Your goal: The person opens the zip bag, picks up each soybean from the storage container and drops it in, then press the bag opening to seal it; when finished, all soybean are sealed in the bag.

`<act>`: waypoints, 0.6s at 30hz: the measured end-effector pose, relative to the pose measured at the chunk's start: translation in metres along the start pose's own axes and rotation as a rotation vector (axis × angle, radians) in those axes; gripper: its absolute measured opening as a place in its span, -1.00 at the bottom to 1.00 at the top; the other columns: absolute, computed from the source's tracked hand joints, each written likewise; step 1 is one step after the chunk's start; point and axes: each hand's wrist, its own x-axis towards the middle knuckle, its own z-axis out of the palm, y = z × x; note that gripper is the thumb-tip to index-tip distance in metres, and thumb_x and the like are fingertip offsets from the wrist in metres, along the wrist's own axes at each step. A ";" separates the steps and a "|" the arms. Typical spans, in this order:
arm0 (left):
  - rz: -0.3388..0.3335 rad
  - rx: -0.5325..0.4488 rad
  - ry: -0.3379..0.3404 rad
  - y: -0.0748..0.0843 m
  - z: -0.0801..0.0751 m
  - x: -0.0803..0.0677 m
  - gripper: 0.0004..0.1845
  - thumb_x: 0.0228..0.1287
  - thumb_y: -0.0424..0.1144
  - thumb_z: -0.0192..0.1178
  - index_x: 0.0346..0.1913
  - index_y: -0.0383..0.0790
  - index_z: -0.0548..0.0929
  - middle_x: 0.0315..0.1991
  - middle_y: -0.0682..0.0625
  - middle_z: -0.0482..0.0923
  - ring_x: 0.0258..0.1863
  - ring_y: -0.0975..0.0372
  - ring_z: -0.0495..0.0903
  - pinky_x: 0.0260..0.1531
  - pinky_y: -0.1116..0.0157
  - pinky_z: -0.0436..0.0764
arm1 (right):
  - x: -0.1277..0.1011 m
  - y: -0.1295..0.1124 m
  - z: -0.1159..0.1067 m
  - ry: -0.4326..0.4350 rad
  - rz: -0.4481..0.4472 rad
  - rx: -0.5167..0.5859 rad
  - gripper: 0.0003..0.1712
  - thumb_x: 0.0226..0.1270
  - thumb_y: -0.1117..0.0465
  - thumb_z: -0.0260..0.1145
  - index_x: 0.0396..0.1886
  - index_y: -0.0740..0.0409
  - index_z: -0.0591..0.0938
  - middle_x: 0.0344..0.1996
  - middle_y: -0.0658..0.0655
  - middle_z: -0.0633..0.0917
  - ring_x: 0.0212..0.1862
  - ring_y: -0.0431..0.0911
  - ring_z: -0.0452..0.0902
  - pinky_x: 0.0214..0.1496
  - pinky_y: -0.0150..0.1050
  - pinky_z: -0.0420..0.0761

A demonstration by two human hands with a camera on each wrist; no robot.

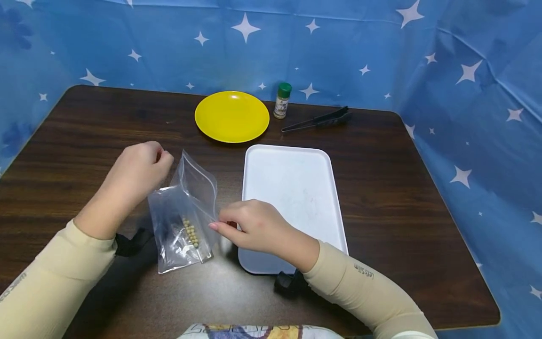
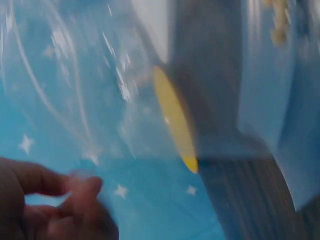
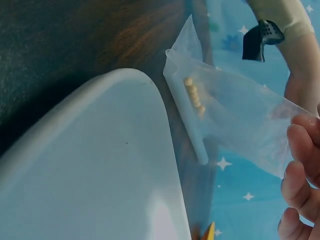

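Bare table (image 1: 84, 127) lies left of the bag (image 1: 184, 221); the white tray (image 1: 292, 188) crowds its right.

My left wrist view is smeared by motion blur: the clear plastic zip bag (image 2: 100, 85) fills most of it as streaks, and the round yellow plate (image 2: 175, 120) behind reads only as a soft-edged sliver. My left hand (image 2: 47, 200) is cut off by the bottom left corner there; its grip on the bag cannot be resolved. In the right wrist view, my right hand (image 3: 300, 165) is cropped by the right edge, fingers (image 3: 297, 142) only partly shown. The label on the small green-capped jar (image 1: 282, 100) near the table's far edge is too small to read.
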 end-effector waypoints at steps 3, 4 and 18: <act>0.057 -0.119 -0.083 -0.010 -0.003 0.010 -0.66 0.41 -0.20 -0.16 0.07 -0.36 0.39 -0.19 -0.26 0.49 -0.35 -0.02 0.55 -0.36 0.06 0.53 | -0.002 0.001 0.000 0.003 0.000 0.000 -0.58 0.36 0.08 0.16 -0.72 -0.04 0.34 -0.73 -0.12 0.30 -0.65 -0.30 0.23 -0.60 -0.42 0.16; 0.073 -0.188 -0.131 -0.013 -0.002 0.014 -0.61 0.42 -0.20 -0.12 0.20 -0.32 0.32 -0.02 -0.27 0.45 -0.19 -0.03 0.55 -0.24 0.01 0.54 | -0.002 0.001 -0.001 0.003 0.000 0.000 -0.59 0.35 0.08 0.16 -0.72 -0.04 0.34 -0.73 -0.12 0.30 -0.65 -0.30 0.23 -0.60 -0.42 0.16; 0.198 -0.600 -0.186 -0.039 -0.002 0.021 -0.73 0.32 -0.20 0.13 -0.08 -0.36 0.56 -0.22 -0.09 0.64 -0.20 0.15 0.60 -0.14 0.39 0.54 | -0.007 0.012 -0.014 0.032 0.022 0.112 -0.66 0.33 0.14 0.20 -0.67 -0.01 0.44 -0.72 -0.11 0.31 -0.63 -0.28 0.20 -0.57 -0.43 0.21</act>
